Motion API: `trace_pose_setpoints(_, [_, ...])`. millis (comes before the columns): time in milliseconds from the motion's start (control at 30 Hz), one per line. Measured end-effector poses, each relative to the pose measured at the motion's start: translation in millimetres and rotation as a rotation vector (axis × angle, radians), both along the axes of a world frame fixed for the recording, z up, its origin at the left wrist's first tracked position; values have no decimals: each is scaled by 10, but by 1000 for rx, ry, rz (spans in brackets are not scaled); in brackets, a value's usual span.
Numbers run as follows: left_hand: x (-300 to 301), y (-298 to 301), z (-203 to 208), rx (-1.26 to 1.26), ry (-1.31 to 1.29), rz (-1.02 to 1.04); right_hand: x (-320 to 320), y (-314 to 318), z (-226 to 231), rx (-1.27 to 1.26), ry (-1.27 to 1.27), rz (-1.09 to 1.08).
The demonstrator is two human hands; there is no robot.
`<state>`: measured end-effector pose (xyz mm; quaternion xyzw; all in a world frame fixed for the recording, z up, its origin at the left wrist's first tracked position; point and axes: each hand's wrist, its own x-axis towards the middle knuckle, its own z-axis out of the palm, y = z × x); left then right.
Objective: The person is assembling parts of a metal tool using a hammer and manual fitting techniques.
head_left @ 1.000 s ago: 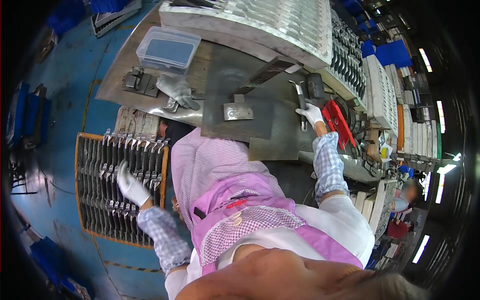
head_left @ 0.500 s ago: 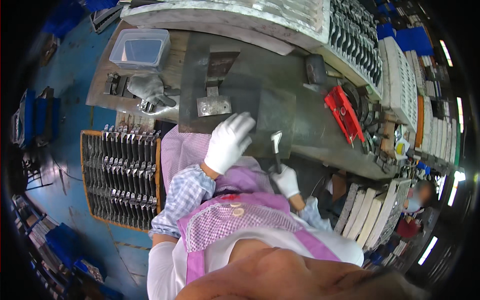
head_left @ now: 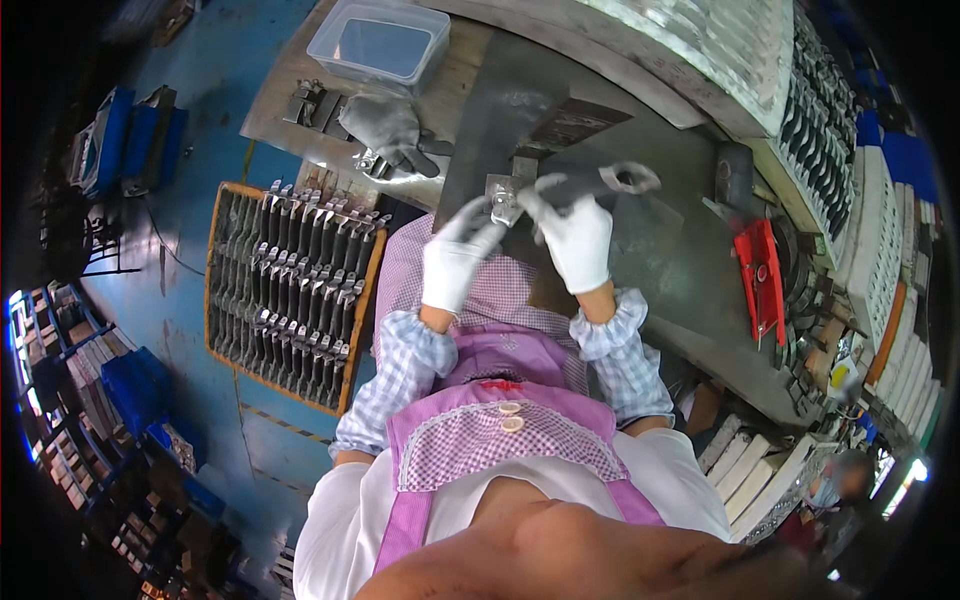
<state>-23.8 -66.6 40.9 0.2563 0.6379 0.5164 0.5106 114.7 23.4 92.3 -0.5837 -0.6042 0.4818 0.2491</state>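
Working at a broad workbench with a dark metal top, a person in a pink apron holds two hands close together over its surface. From the hands, a long white rack lined with rows of metal parts stands between one and two o'clock, while a rectangular wooden-rimmed tray of dark-handled metal pieces sits off the bench between eight and nine. A clear rectangular plastic box rests at eleven o'clock, and a narrow red tray lies just past three. A slim dark-handled metal tool is raised above the bench, its blurred ring-shaped end toward two o'clock. The white-gloved right hand pinches the tool between thumb and fingers; the white-gloved left hand has fingers extended and slightly parted, and whether it grips anything cannot be told. A limp grey glove lies at ten o'clock. Smallest is a bright metal block near the fingertips, the left hand at its seven o'clock, the right at four.
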Motion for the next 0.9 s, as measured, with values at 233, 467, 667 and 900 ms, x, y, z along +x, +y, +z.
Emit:
trace_pose_setpoints(233, [-227, 143, -208, -32, -69, 224, -99, 208, -282, 377, -284, 199])
trace_pose_setpoints(467, [-54, 454, -450, 16, 581, 32, 383, 148, -758, -22, 381, -130])
trace_pose_setpoints(667, [-27, 463, -476, -6, 540, 23, 392, 79, -884, 449, 102, 28])
trace_pose_setpoints(900, [80, 483, -417, -6, 623, -18, 403, 95, -829, 299, 103, -61])
